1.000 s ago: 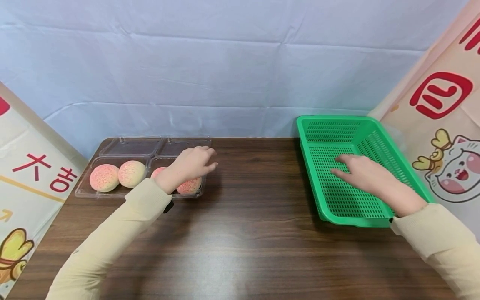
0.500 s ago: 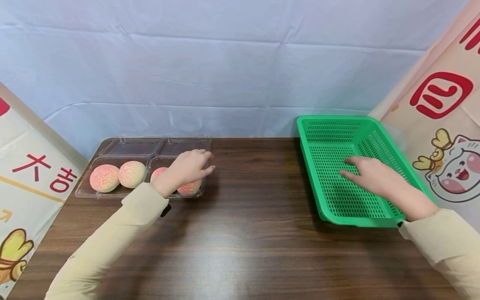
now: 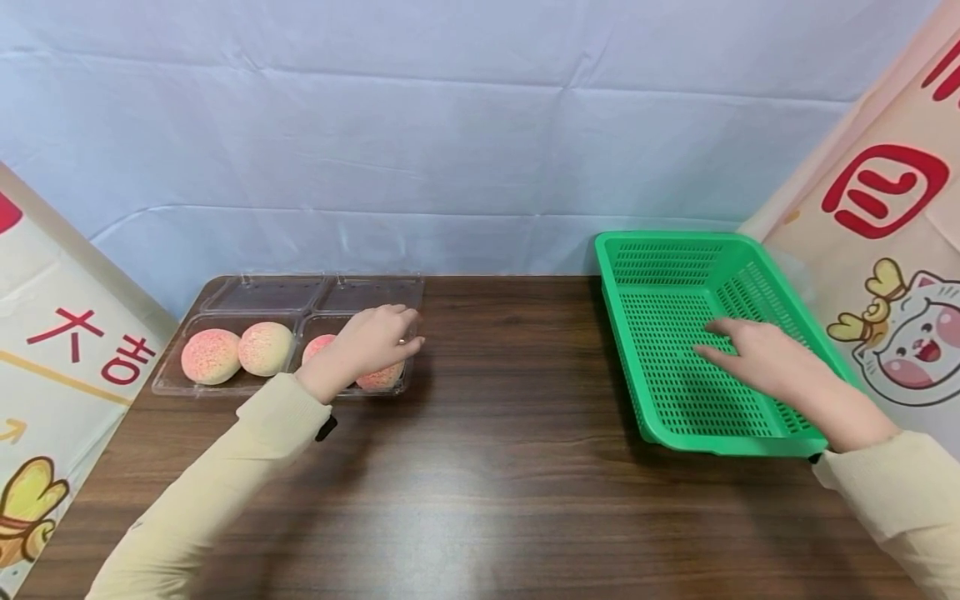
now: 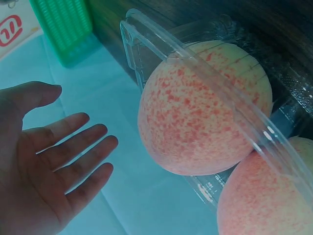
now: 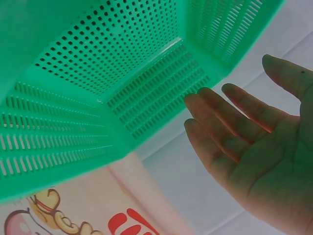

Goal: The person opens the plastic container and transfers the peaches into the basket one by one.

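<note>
On the left, a transparent plastic clamshell box (image 3: 262,293) lies open with its lid toward the wall. Two pink-speckled peaches (image 3: 211,357) sit in its left compartment. The right compartment holds two more peaches (image 3: 381,377), partly hidden in the head view by my left hand (image 3: 367,343). That hand hovers above them; the left wrist view shows its fingers (image 4: 78,147) spread and holding nothing, apart from the nearest peach (image 4: 195,112). Over the green plastic basket (image 3: 712,443) at the right is my right hand (image 3: 776,362), its palm bare and fingers relaxed in the right wrist view.
Both the box and the basket stand on a dark wood-grain table (image 3: 510,467). A pale cloth (image 3: 480,150) hangs along its back edge. Printed banners (image 3: 885,275) flank the table at right and left.
My left hand has drifted slightly left and down over the box. The right hand has shifted a little right and toward me above the basket. Peaches, box and basket stay put.
</note>
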Demonstrator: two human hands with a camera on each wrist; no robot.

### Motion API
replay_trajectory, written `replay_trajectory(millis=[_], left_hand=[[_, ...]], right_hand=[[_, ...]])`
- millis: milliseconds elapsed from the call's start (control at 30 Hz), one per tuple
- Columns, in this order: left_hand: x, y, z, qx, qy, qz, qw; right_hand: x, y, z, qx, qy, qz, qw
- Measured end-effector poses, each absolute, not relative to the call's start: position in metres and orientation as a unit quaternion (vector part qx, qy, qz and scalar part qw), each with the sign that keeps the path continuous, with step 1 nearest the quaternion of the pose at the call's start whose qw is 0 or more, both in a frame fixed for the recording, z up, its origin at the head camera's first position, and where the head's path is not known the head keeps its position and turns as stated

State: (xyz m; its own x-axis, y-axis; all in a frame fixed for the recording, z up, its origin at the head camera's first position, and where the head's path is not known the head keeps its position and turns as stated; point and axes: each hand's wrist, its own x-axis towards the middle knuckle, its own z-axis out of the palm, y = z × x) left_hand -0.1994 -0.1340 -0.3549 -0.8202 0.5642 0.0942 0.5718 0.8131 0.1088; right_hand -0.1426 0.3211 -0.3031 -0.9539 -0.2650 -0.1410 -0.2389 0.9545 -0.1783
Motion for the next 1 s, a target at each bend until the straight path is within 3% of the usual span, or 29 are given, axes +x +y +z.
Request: replay_trajectory(millis=[1000], left_hand=[[-0.196,-0.148,-0.364,-0.287,-0.955,-0.064,0.039]], right_hand=[[-0.131,0.353,-0.316,-0.107,0.988,-0.107,0.024]])
